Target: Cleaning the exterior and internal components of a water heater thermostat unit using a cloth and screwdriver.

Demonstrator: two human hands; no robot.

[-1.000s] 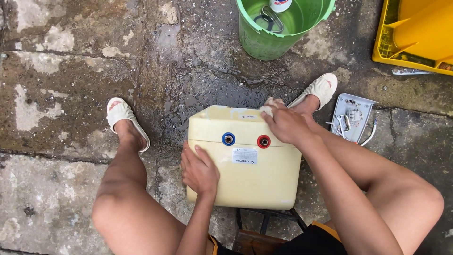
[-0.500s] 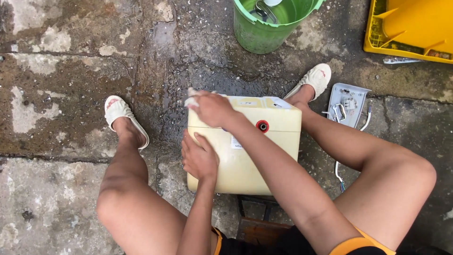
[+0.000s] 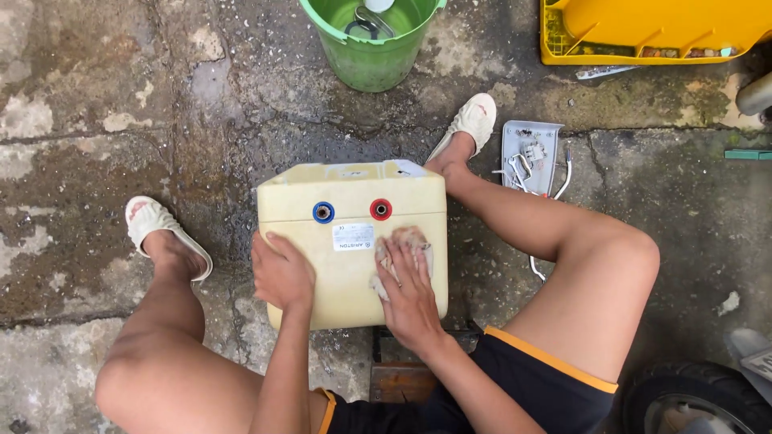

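A cream-yellow boxy water heater tank stands on wet concrete between my legs, with a blue-ringed port and a red-ringed port on its near face. My left hand rests flat against the tank's left front, steadying it. My right hand presses a pale crumpled rag onto the front face, just right of a small white label.
A green bucket with metal parts inside stands ahead. A yellow crate is at top right. A grey cover plate with wires lies by my right foot. A tyre shows at bottom right. I sit on a low stool.
My right hand with the rag moved from the tank's top right corner, across to the top left, then down onto the front face. My left hand stayed on the tank's left side.
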